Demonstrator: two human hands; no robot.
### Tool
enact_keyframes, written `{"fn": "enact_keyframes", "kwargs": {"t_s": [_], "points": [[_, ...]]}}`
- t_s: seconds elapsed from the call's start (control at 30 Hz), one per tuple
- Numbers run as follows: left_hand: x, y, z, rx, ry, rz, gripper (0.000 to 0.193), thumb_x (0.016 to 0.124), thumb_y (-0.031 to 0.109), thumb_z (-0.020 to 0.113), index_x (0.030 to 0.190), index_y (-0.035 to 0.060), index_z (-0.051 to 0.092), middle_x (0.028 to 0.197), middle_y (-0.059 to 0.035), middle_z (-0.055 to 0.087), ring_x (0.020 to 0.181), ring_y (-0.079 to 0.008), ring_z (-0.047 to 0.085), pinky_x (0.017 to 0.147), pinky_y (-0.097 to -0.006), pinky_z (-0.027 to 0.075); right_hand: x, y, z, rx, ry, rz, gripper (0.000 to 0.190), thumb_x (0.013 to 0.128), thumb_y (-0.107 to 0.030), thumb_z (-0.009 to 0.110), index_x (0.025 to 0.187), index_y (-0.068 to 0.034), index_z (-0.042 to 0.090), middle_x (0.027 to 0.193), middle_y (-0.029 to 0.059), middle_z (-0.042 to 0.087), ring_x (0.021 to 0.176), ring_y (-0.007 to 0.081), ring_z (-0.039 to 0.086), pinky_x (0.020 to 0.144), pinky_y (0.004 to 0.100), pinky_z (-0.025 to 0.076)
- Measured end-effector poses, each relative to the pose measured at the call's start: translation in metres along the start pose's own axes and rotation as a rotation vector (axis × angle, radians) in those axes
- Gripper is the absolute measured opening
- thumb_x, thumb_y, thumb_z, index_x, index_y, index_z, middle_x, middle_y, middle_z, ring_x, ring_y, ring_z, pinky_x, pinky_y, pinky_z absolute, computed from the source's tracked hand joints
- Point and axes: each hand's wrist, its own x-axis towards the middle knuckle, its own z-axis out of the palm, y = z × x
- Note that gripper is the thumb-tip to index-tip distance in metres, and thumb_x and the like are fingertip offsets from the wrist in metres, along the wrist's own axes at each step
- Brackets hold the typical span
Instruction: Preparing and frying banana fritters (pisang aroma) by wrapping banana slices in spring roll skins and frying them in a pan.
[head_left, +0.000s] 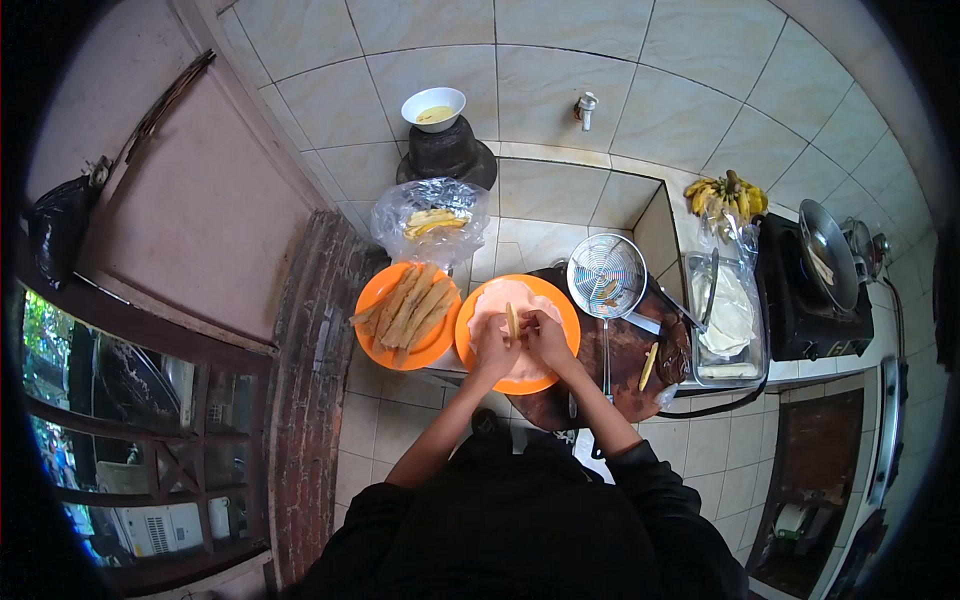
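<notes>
An orange plate (568, 309) lies before me with a thin, pale pinkish wrapper sheet (491, 296) spread over its middle. Above the sheet, a slim piece of banana (513, 319) points away from me. The fingers of my left hand (496, 346) grip this piece from the left. My right hand (547, 341) is close on its other side, fingertips bent inward; whether they pinch the piece is unclear. On the left, a second orange plate (373, 337) carries several long brown wrapped rolls (409, 311).
A clear plastic bag (390, 210) holds banana pieces. A wire skimmer (606, 274) and another banana piece (649, 366) rest by a brown wooden board (592, 367). Farther right are a tray of white wrappers (724, 315), tongs (711, 289), and a stove (780, 300) with a wok (829, 255).
</notes>
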Motion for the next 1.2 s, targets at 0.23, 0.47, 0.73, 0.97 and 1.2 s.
{"fn": "enact_keyframes", "kwargs": {"t_s": [0.23, 0.47, 0.73, 0.97, 1.2], "points": [[0.01, -0.001, -0.002, -0.054, -0.108, -0.02, 0.038, 0.075, -0.003, 0.058, 0.111, -0.0017, 0.045, 0.104, -0.0157, 0.056, 0.084, -0.0239, 0.063, 0.074, -0.0297, 0.052, -0.004, -0.002, 0.014, 0.13, 0.026, -0.028, 0.027, 0.074, 0.001, 0.056, 0.1, 0.008, 0.056, 0.086, 0.0189, 0.063, 0.078, 0.0266, 0.062, 0.07, 0.0317, 0.049], [0.009, 0.009, -0.009, -0.051, -0.212, -0.058, 0.037, 0.077, 0.001, 0.06, 0.112, -0.0009, 0.046, 0.104, -0.0129, 0.057, 0.09, -0.0203, 0.061, 0.078, -0.0298, 0.05, -0.015, 0.007, 0.01, 0.137, 0.054, -0.016, 0.027, 0.075, -0.001, 0.058, 0.1, 0.008, 0.056, 0.085, 0.0188, 0.062, 0.078, 0.0255, 0.063, 0.069, 0.0307, 0.049], [-0.002, 0.04, 0.002, -0.071, -0.305, 0.087, 0.026, 0.079, 0.006, 0.062, 0.103, -0.0012, 0.054, 0.096, -0.0128, 0.06, 0.086, -0.0205, 0.06, 0.073, -0.0303, 0.049, -0.068, -0.04, -0.061, 0.163, 0.198, -0.016, 0.022, 0.08, -0.007, 0.064, 0.099, -0.001, 0.058, 0.08, 0.0048, 0.061, 0.07, 0.0111, 0.057, 0.063, 0.0245, 0.047], [-0.015, 0.094, 0.073, -0.148, -0.527, 0.123, 0.023, 0.081, 0.008, 0.06, 0.102, 0.0006, 0.056, 0.091, -0.0099, 0.062, 0.081, -0.0171, 0.061, 0.072, -0.0278, 0.048, -0.125, -0.005, -0.137, -0.06, 0.515, 0.029, 0.02, 0.075, -0.011, 0.069, 0.09, -0.002, 0.059, 0.079, 0.0111, 0.055, 0.072, 0.0218, 0.054, 0.065, 0.031, 0.044], [-0.004, 0.119, 0.183, -0.094, -0.737, 0.133, 0.035, 0.083, 0.005, 0.053, 0.117, -0.0032, 0.048, 0.105, -0.0163, 0.06, 0.094, -0.0221, 0.059, 0.082, -0.0312, 0.046, -0.119, 0.062, -0.207, -0.621, 0.675, 0.125, 0.046, 0.074, -0.018, 0.068, 0.109, 0.003, 0.047, 0.101, 0.0227, 0.048, 0.095, 0.0384, 0.046, 0.083, 0.0431, 0.039]]}}
